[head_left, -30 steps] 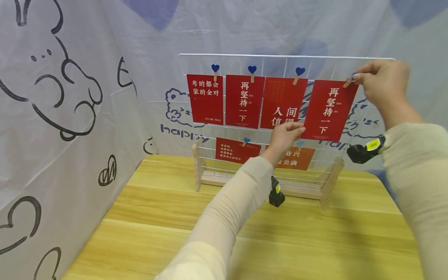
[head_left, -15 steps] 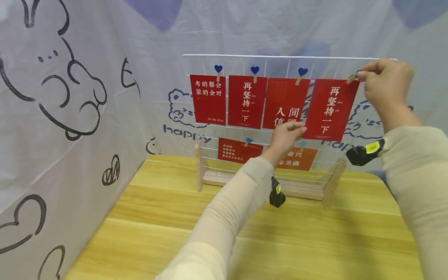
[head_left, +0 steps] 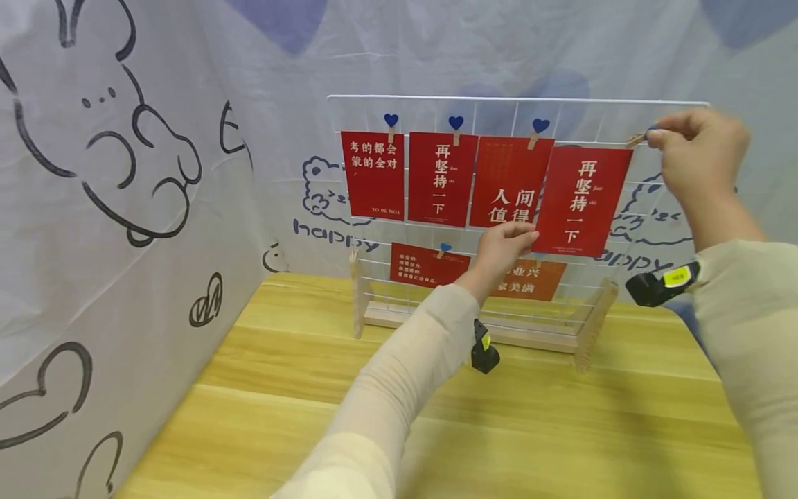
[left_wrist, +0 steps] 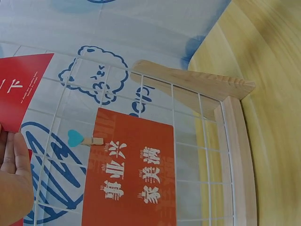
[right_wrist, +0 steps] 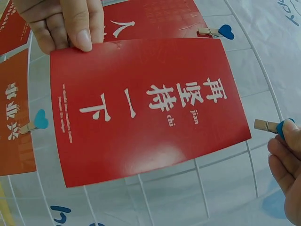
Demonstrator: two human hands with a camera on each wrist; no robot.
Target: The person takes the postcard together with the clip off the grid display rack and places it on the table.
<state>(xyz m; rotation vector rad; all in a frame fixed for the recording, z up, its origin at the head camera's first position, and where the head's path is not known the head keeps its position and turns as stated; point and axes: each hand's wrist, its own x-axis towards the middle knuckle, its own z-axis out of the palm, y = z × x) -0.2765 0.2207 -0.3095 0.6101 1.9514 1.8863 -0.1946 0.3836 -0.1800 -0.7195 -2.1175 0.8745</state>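
Red card [head_left: 584, 201] with white lettering stands nearly upright, slightly tilted, in front of the right part of a white wire grid [head_left: 424, 98]. The left hand [head_left: 501, 249] pinches it near its lower left corner, thumb on the printed side. The right hand [head_left: 707, 149] pinches a wooden clothespin [right_wrist: 265, 125] at its blue heart; in the right wrist view the clip's tip points at the card's top edge, just beside it and apart. Whether the card touches the wires, I cannot tell.

To its left, three other red cards [head_left: 373, 173] hang in a row, each under a clothespin with a dark blue heart. The held card slightly overlaps the nearest one. Lower on the grid hang a sideways red card [head_left: 414, 266] and an orange card [left_wrist: 134, 172], the latter partly behind the left hand in the head view. Wooden feet [head_left: 357, 294] carry the grid on the tabletop [head_left: 274, 416].
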